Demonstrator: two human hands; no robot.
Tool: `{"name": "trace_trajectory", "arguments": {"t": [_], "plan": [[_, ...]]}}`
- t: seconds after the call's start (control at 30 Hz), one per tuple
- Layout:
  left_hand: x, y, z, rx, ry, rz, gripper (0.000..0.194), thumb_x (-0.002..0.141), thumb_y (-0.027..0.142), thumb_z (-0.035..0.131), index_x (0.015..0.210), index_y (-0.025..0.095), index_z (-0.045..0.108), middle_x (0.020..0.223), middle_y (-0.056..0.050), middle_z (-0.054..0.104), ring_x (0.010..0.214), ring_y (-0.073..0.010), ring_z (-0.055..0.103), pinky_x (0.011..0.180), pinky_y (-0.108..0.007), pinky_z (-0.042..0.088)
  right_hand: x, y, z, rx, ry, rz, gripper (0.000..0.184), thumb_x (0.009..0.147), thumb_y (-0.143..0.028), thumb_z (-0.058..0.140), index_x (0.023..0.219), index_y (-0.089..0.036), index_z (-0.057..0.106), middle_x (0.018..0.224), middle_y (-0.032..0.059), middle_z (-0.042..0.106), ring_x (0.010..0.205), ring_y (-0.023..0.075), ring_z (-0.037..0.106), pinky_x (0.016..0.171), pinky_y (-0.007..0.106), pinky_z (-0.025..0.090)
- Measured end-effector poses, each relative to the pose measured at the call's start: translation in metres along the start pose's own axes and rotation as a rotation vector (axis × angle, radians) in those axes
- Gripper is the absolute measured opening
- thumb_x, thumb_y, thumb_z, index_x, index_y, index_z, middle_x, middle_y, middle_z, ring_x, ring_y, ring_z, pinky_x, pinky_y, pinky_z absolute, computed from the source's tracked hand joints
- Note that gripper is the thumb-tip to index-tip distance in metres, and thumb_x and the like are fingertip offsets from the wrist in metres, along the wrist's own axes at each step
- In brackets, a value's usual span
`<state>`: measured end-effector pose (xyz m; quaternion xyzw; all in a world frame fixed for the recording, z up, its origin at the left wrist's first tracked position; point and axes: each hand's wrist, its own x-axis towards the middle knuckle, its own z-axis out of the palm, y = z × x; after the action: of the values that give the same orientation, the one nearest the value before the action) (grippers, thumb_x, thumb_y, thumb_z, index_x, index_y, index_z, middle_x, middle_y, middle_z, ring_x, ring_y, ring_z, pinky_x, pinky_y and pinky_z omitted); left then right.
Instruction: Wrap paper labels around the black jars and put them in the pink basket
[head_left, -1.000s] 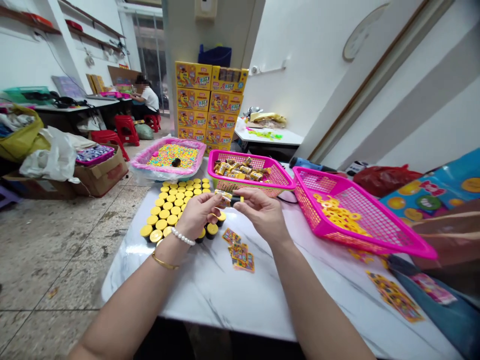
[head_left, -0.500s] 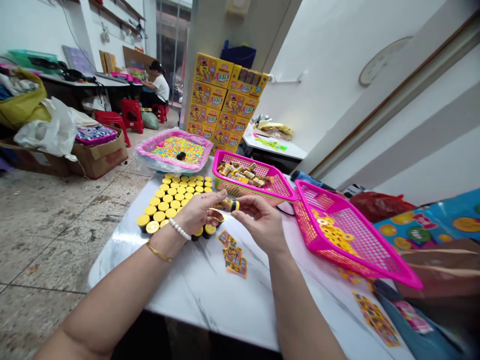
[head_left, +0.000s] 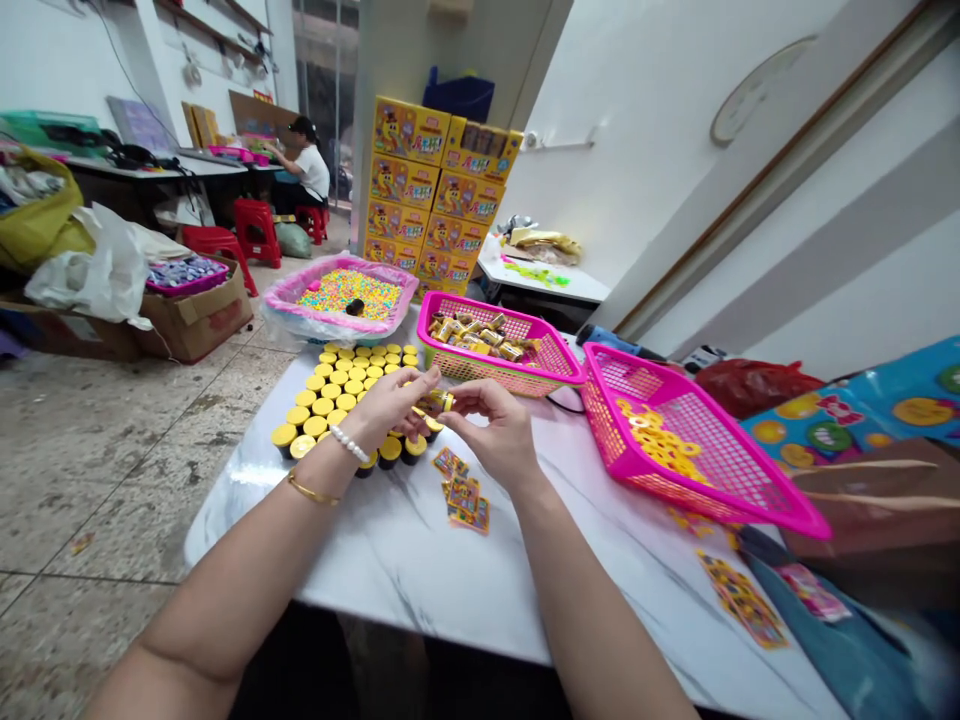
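Between my hands is a small tube-shaped candy jar (head_left: 436, 402) with a yellow printed wrap, lying on its side above the table. My left hand (head_left: 394, 408), wearing a pearl bracelet and a gold bangle, is wrapped around its left part. The thumb and fingers of my right hand (head_left: 491, 425) close on its right end. Rows of black cups with yellow lids (head_left: 324, 407) stand just beneath and left of my left hand. Several printed stickers (head_left: 463, 492) lie in a loose pile on the table below my right hand.
A pink basket (head_left: 551, 365) of wrapped jars stands behind my hands. To the right, another pink basket (head_left: 720, 440) holds yellow rings. Colourful candy beads fill a plastic-lined tub (head_left: 405, 305) at the back left. Yellow cartons (head_left: 405, 182) are stacked beyond. A person (head_left: 309, 170) sits farther off.
The view has shifted slightly, with the table scene sitting a little higher and left. Both hands keep the jar between them; its black band no longer shows at the right end.
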<state>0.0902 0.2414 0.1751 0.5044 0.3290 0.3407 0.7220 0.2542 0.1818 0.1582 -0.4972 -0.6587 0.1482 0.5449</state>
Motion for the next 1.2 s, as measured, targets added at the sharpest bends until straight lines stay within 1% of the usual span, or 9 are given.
{"name": "trace_trajectory", "arguments": {"t": [0.2,0.33,0.47,0.63,0.73,0.83,0.9,1.03,1.2], "plan": [[0.006,-0.007,-0.009,0.041,-0.088,0.086,0.044,0.073,0.052,0.080,0.072,0.011,0.062,0.059,-0.002,0.060,0.045,-0.0075,0.052,0.043,-0.019,0.038,0.001,0.005,-0.004,0.080,0.016,0.009,0.024,0.073,-0.030,0.082,0.093,-0.022,0.069,0.085,0.0010,0.069,0.076,0.0157,0.068,0.074,0.032,0.060],[0.005,-0.007,-0.010,0.062,-0.136,0.186,0.038,0.072,0.045,0.080,0.074,0.012,0.063,0.061,0.001,0.057,0.051,-0.0060,0.047,0.050,-0.020,0.036,-0.001,0.005,0.003,0.271,0.034,0.216,0.033,0.064,-0.037,0.089,0.085,-0.020,0.070,0.081,0.0020,0.074,0.072,0.0175,0.070,0.073,0.034,0.061],[0.003,-0.003,-0.008,0.177,-0.143,0.291,0.030,0.073,0.035,0.077,0.093,0.013,0.071,0.072,0.001,0.061,0.059,-0.0087,0.051,0.058,-0.022,0.040,0.001,0.001,0.004,0.445,0.014,0.427,0.034,0.062,-0.042,0.089,0.079,-0.018,0.071,0.069,0.0009,0.074,0.060,0.0154,0.069,0.065,0.033,0.061],[0.004,-0.007,-0.005,0.416,-0.113,0.419,0.024,0.074,0.028,0.074,0.094,0.016,0.074,0.072,0.001,0.062,0.063,-0.0104,0.050,0.058,-0.022,0.037,0.004,0.001,-0.003,0.657,-0.078,0.686,0.043,0.051,-0.046,0.095,0.070,-0.015,0.072,0.063,0.0033,0.073,0.056,0.0136,0.068,0.057,0.026,0.060],[0.004,-0.009,-0.003,0.507,-0.085,0.455,0.024,0.076,0.029,0.073,0.097,0.017,0.074,0.069,0.003,0.060,0.058,-0.0091,0.047,0.055,-0.021,0.035,0.005,0.004,-0.005,0.715,-0.129,0.770,0.045,0.048,-0.045,0.096,0.069,-0.014,0.071,0.062,0.0040,0.072,0.055,0.0120,0.067,0.054,0.021,0.058],[0.003,-0.007,-0.001,0.353,-0.075,0.374,0.032,0.077,0.039,0.074,0.099,0.015,0.071,0.068,0.002,0.061,0.055,-0.0089,0.052,0.052,-0.021,0.038,0.006,0.005,-0.007,0.728,-0.136,0.751,0.046,0.053,-0.051,0.093,0.070,-0.015,0.069,0.062,0.0033,0.071,0.053,0.0112,0.067,0.051,0.020,0.058],[0.003,-0.006,-0.001,0.193,-0.075,0.261,0.036,0.079,0.046,0.072,0.090,0.012,0.069,0.066,0.000,0.062,0.050,-0.0082,0.053,0.049,-0.020,0.039,0.007,0.004,-0.009,0.714,-0.147,0.708,0.046,0.059,-0.056,0.089,0.074,-0.017,0.070,0.068,0.0026,0.072,0.055,0.0119,0.068,0.051,0.021,0.059],[0.003,-0.004,0.003,0.075,-0.039,0.049,0.043,0.087,0.051,0.065,0.069,0.012,0.062,0.052,-0.001,0.059,0.034,-0.0054,0.045,0.037,-0.019,0.030,0.006,-0.001,-0.008,0.661,-0.156,0.598,0.042,0.061,-0.042,0.091,0.094,-0.023,0.075,0.085,0.0002,0.075,0.068,0.0136,0.073,0.062,0.026,0.063],[0.001,-0.002,0.008,-0.046,0.017,-0.160,0.046,0.095,0.044,0.057,0.061,0.013,0.056,0.041,0.002,0.052,0.025,-0.0027,0.032,0.031,-0.017,0.018,0.000,0.000,0.009,0.634,0.026,0.444,0.028,0.057,-0.034,0.093,0.076,-0.021,0.075,0.082,-0.0008,0.072,0.064,0.0149,0.070,0.060,0.033,0.065]]}}
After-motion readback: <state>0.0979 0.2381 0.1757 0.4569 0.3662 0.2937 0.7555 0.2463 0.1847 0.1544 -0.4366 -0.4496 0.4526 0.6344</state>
